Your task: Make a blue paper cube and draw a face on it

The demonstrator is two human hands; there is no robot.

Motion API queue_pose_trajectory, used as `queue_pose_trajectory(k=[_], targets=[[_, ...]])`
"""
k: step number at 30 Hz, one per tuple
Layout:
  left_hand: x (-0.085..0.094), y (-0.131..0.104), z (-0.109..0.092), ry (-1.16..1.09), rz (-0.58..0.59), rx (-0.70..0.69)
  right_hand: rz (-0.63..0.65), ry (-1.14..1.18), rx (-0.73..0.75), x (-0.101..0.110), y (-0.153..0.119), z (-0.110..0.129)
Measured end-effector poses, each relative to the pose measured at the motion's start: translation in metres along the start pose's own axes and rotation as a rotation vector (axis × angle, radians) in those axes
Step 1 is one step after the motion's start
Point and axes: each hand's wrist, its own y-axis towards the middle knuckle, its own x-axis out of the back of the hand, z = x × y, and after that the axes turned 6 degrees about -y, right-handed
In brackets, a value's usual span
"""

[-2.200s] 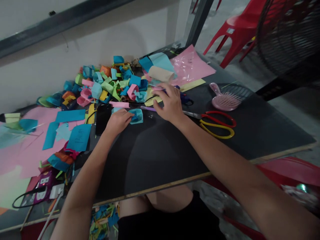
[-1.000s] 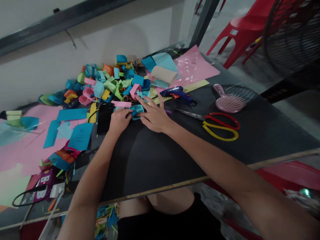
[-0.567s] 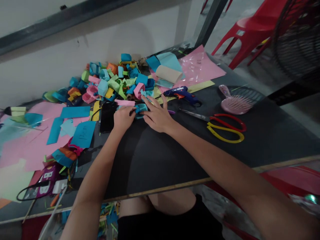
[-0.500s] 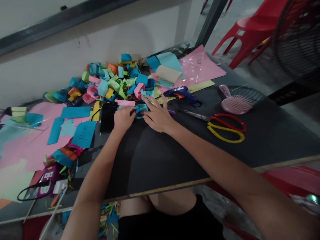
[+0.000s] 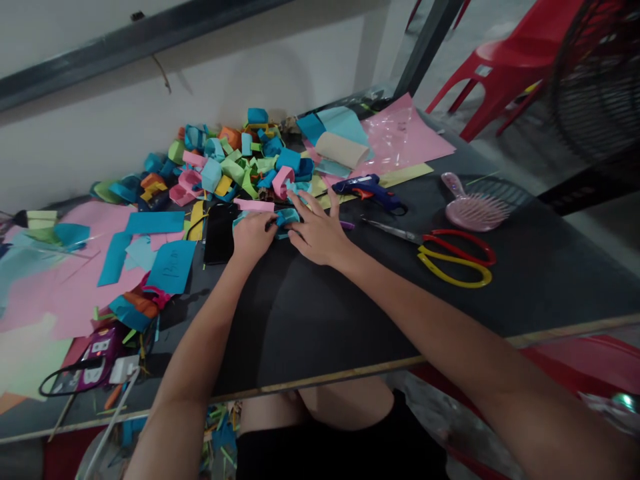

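Note:
Between my two hands lies a small folded blue paper piece [image 5: 287, 217], partly covered by fingers. My left hand [image 5: 253, 235] is closed, with thumb and fingertips pinching the paper's left side. My right hand [image 5: 323, 230] has its fingers spread; the thumb and a fingertip touch the paper's right side. Light-blue paper shows beside the left knuckles. A pink paper strip [image 5: 254, 205] lies just beyond my left hand. Left of that hand is a black phone-like slab [image 5: 219, 233].
Folded colored paper pieces [image 5: 233, 167] are heaped against the wall. A blue glue gun [image 5: 373, 192], scissors [image 5: 453, 257] and a pink hairbrush [image 5: 477, 208] lie to the right. Paper sheets [image 5: 50, 287] cover the left side. A fan [image 5: 595, 80] stands at the right.
The view has shifted slightly, so everything sits a little further right. My hands keep almost the same pose at the blue paper piece.

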Motion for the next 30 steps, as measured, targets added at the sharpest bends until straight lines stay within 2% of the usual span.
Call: queue_pose_trajectory(k=[8,12,18,24,27,30], targets=[[0.002,-0.001,0.001,0.018,0.004,-0.005,-0.052,-0.036,0.051,-0.002,-0.004,-0.001],[0.002,-0.002,0.003,0.032,0.012,0.014,-0.177,-0.04,0.038,-0.002,-0.005,-0.006],[0.005,-0.005,0.0,0.062,-0.023,0.053,-0.341,-0.041,-0.084,-0.005,-0.003,-0.023],[0.006,-0.008,0.001,0.045,-0.062,0.006,-0.378,-0.075,-0.282,0.004,-0.002,-0.049],[0.009,-0.007,0.003,0.019,-0.043,-0.033,-0.339,-0.119,-0.503,0.008,-0.005,-0.064],[0.02,-0.005,0.008,0.004,-0.025,-0.078,-0.251,-0.143,-0.758,0.005,-0.008,-0.079]])
